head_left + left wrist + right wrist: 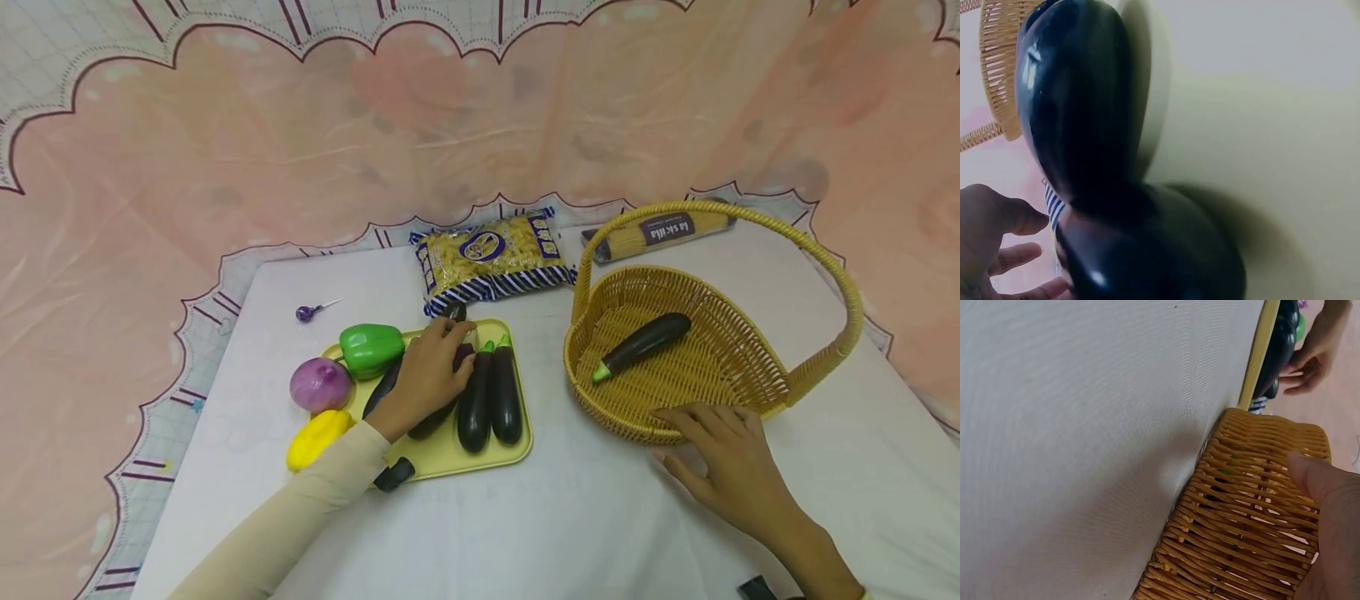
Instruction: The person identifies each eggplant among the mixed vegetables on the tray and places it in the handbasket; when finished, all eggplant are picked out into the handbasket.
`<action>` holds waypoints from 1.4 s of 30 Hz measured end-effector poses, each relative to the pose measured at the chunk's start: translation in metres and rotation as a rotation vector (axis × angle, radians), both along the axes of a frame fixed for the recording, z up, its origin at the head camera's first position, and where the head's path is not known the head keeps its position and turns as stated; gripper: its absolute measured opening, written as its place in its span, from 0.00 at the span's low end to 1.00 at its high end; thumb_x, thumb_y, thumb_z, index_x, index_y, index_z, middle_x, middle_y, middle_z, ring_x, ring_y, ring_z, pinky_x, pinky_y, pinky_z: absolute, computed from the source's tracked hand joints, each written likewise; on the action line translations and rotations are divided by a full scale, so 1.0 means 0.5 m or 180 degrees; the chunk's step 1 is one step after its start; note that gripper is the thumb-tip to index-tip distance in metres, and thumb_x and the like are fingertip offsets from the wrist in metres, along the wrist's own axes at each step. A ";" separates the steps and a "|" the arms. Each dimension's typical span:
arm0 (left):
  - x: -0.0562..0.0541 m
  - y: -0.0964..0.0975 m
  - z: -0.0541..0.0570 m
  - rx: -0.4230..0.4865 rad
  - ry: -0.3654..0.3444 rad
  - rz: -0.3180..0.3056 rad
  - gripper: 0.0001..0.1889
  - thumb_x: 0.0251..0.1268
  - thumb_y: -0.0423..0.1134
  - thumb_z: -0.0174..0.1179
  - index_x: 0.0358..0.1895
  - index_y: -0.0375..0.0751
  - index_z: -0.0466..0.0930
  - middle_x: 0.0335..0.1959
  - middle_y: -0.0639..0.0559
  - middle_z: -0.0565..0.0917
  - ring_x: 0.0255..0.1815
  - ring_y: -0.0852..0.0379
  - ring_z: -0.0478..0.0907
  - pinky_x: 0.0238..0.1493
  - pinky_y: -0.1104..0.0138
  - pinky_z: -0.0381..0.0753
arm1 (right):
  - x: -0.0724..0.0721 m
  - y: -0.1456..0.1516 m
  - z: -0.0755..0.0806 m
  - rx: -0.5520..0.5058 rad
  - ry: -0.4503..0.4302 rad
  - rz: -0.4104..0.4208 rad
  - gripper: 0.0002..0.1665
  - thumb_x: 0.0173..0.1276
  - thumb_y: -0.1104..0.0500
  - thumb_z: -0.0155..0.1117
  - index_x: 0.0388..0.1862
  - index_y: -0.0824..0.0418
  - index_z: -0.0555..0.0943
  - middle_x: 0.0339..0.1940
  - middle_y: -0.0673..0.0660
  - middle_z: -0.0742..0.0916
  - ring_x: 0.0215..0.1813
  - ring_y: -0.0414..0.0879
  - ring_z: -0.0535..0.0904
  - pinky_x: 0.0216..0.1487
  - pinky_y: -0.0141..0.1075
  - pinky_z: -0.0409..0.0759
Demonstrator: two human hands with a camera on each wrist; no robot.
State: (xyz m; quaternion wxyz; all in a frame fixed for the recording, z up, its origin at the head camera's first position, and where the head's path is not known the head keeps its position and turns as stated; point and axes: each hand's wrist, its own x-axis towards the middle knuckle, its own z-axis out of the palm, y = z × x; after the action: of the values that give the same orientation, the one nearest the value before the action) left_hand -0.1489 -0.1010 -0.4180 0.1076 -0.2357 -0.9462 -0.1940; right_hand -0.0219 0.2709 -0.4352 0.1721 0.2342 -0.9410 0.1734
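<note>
My left hand (431, 367) reaches over several dark eggplants lying on a yellow tray (442, 465). Its fingers are lightly bent beside the eggplants, and the left wrist view has a gap between thumb and fingers. Two eggplants with green stems, one of them the rightmost eggplant (506, 400), lie side by side right of this hand. My right hand (723, 462) holds the near rim of a wicker basket (581, 392), its thumb (1310, 475) against the outer wall and its fingers over the rim. Inside the basket lies one eggplant (645, 343), stem toward the left.
A green bell pepper (371, 350), a purple onion (321, 385) and a yellow vegetable (318, 439) sit at the tray's left side. Behind are a lollipop (306, 313), a pasta bag (491, 254) and a spaghetti pack (660, 233). The basket's tall handle (832, 258) arches above it.
</note>
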 end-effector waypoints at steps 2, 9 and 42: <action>-0.003 -0.006 0.001 -0.0001 -0.0020 0.0050 0.23 0.63 0.38 0.64 0.61 0.38 0.77 0.48 0.39 0.77 0.38 0.47 0.76 0.35 0.53 0.75 | 0.000 0.000 0.001 0.0004 -0.0001 -0.0003 0.28 0.58 0.46 0.72 0.55 0.55 0.80 0.45 0.53 0.84 0.47 0.53 0.78 0.51 0.51 0.62; -0.007 -0.022 0.005 0.0040 -0.0195 0.0220 0.24 0.63 0.39 0.64 0.63 0.40 0.76 0.53 0.37 0.76 0.46 0.39 0.77 0.45 0.48 0.76 | 0.000 -0.001 0.002 -0.0001 -0.0016 -0.0014 0.28 0.56 0.48 0.73 0.55 0.56 0.81 0.45 0.53 0.83 0.47 0.54 0.78 0.51 0.51 0.62; -0.074 -0.021 0.028 -0.0377 -0.1365 0.0141 0.40 0.59 0.35 0.62 0.75 0.40 0.54 0.54 0.30 0.78 0.50 0.37 0.78 0.44 0.46 0.78 | -0.001 0.000 -0.002 -0.0058 -0.0007 -0.0040 0.29 0.55 0.48 0.74 0.55 0.55 0.81 0.45 0.53 0.84 0.47 0.53 0.77 0.51 0.50 0.61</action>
State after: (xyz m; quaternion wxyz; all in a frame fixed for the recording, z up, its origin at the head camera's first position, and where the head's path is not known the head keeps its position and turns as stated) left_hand -0.1861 -0.1113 -0.4041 -0.1059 -0.1741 -0.9621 -0.1814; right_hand -0.0225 0.2710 -0.4364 0.1743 0.2266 -0.9410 0.1813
